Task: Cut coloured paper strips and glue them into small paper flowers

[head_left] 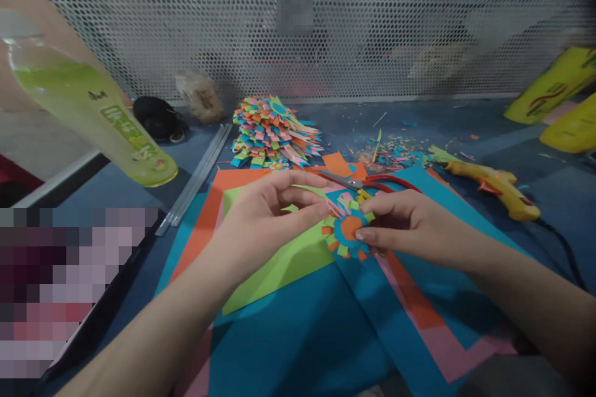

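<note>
A layered paper flower (351,229) with an orange centre, a blue ring and green, orange and pink tabs faces me. My right hand (400,220) pinches its right edge between thumb and fingers. At the flower's upper left, the thumb and fingers of my left hand (284,205) close on a pink tab. Under both hands lie overlapping sheets of coloured paper, with a green sheet (261,279) on top of a blue sheet (288,347). Red-handled scissors (358,183) rest just beyond the flower, partly hidden by my right hand.
A pile of finished paper flowers (272,130) stands behind the sheets, beside scattered paper scraps (400,152). A yellow glue gun (498,189) with a black cord lies right. Clear glue sticks (198,173) and a green drink bottle (102,111) are left. A perforated metal panel (223,6) closes the back.
</note>
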`<state>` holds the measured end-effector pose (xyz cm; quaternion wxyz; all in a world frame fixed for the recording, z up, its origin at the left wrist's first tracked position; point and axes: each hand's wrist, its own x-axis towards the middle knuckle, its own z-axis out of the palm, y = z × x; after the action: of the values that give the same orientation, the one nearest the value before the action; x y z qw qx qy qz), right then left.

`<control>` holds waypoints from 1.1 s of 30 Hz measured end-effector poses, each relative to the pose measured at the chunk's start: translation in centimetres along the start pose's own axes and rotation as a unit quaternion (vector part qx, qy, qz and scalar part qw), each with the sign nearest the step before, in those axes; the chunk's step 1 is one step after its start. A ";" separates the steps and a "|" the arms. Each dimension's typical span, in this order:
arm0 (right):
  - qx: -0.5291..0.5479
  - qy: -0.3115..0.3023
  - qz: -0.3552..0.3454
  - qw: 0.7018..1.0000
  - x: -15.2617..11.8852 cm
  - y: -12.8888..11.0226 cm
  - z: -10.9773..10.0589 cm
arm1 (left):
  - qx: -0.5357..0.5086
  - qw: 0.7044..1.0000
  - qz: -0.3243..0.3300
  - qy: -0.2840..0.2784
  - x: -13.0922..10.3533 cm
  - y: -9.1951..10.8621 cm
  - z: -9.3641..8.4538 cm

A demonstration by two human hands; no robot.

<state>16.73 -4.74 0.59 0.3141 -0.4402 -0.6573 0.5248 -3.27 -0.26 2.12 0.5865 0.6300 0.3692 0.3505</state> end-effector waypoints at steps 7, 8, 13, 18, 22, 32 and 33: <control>-0.008 0.002 0.003 1.000 0.0 0.1 -0.1 | 0.011 0.999 0.022 0.021 0.1 -0.1 0.1; -0.010 0.002 0.003 1.000 0.0 0.1 -0.1 | 0.013 0.999 0.024 0.017 0.1 -0.1 0.1; -0.006 0.004 0.003 1.000 0.0 0.0 0.0 | 0.012 1.000 0.027 0.002 0.1 -0.2 0.0; -0.002 0.004 -0.003 1.000 0.1 0.2 0.0 | 0.003 1.000 0.013 0.010 0.2 -0.1 0.1; 0.002 0.019 0.000 1.000 0.2 0.2 0.2 | 0.011 0.998 0.019 0.051 0.2 0.0 0.4; 0.014 0.057 -0.017 0.998 0.4 0.0 0.4 | 0.020 0.998 0.013 -0.050 0.1 -1.2 1.2; 0.014 0.065 -0.019 0.998 0.4 0.0 0.3 | 0.018 0.998 0.009 -0.058 0.1 -1.3 1.3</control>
<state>16.26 -4.51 0.46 0.3723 -0.4566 -0.6364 0.4980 -2.18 -0.70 0.77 0.5921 0.6635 0.3349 0.3116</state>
